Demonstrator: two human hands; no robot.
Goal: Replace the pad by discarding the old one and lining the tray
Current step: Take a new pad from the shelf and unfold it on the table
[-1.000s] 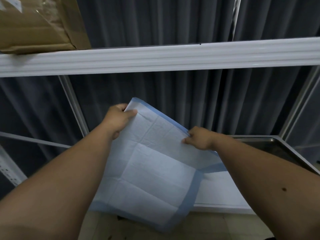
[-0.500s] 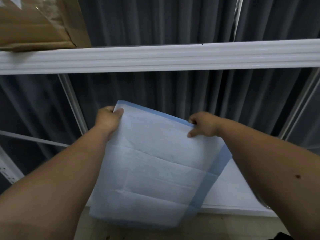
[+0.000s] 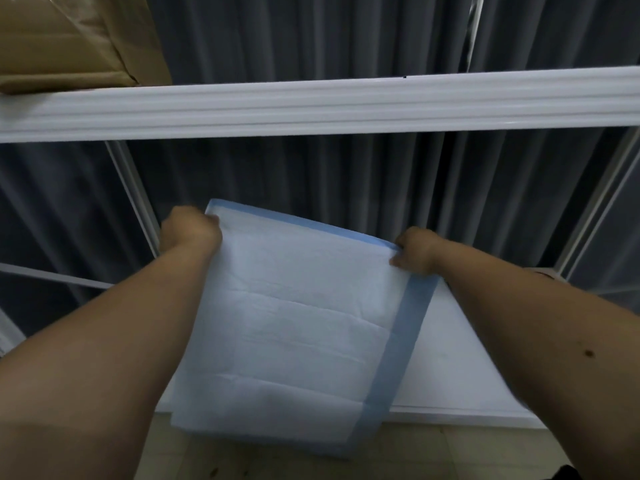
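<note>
Both hands, left hand (image 3: pixel 191 227) and right hand (image 3: pixel 414 250), pinch the pad's (image 3: pixel 294 317) 2 top corners; keep it taut and level over the shelf (image 3: pixel 460 372) below.

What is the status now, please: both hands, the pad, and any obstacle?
Left hand and right hand each grip a top corner of the pad. Pad held up, hanging open, over white shelf. Tray not in view. No obstacle visible.
</note>
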